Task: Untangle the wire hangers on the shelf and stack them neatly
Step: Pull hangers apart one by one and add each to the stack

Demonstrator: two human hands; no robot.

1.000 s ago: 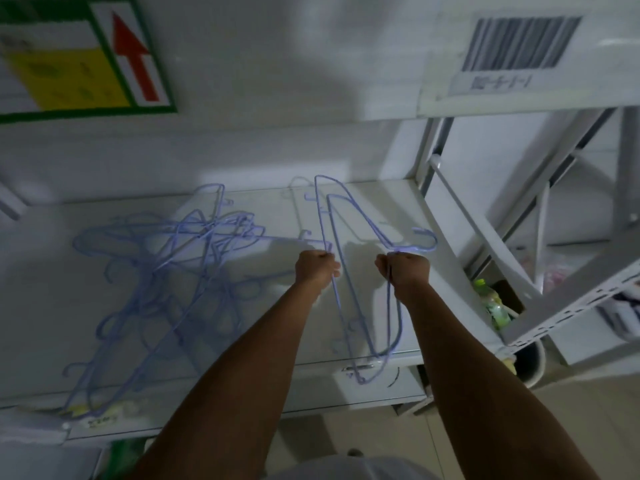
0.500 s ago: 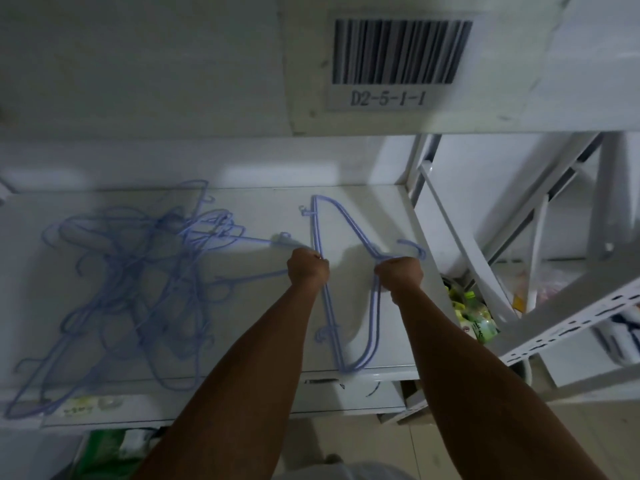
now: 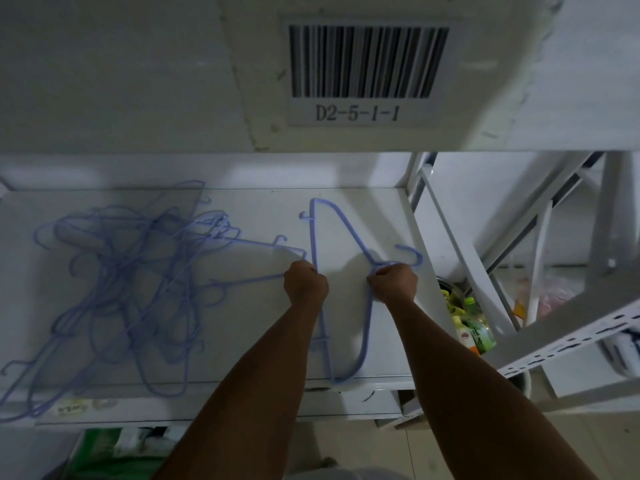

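hands (image 3: pixel 306 282) unmoved, both tight round hanger (image 3: pixel 313 237)

Dim bluish light, soft focus, wide-angle bending

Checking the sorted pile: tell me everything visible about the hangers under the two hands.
The held hangers are thin pale-blue wire, seemingly a few aligned as one triangle. They lie flat on the white shelf, right side, long bar running front to back, hook pointing right, front corner reaching the shelf edge. The left hand grips the bar; the right hand grips the neck.
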